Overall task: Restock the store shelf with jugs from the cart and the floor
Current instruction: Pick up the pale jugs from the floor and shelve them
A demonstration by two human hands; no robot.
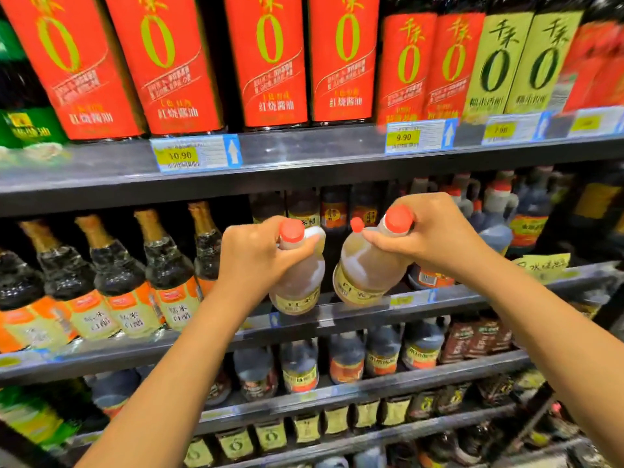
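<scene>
Head view: two bare forearms reach up and forward from the lower edge of the frame.

The left hand [256, 255] is clenched around the neck of the left jug [299, 282], just under its red cap. This jug holds pale amber liquid, carries a yellow label and hangs nearly upright below the fist.

The right hand [435, 241] grasps the neck of the right jug [364, 268] in the same way. This jug is tilted, with its red cap towards the right hand and its base swung towards the left hand. The two jugs sit just beside each other between the hands.

Below both hands, the jug bases overlap the shelf rail [337, 319]. Whether they touch it cannot be told.

Beyond and outboard of the left hand stands a row of foil-topped bottles [118, 271] with orange and white labels. Beyond the right hand stand dark jugs [526, 217] with red caps.

Above both hands, the next shelf up carries tall red-labelled bottles [270, 62]. A price tag [196, 153] on its edge reads 10.90.
</scene>
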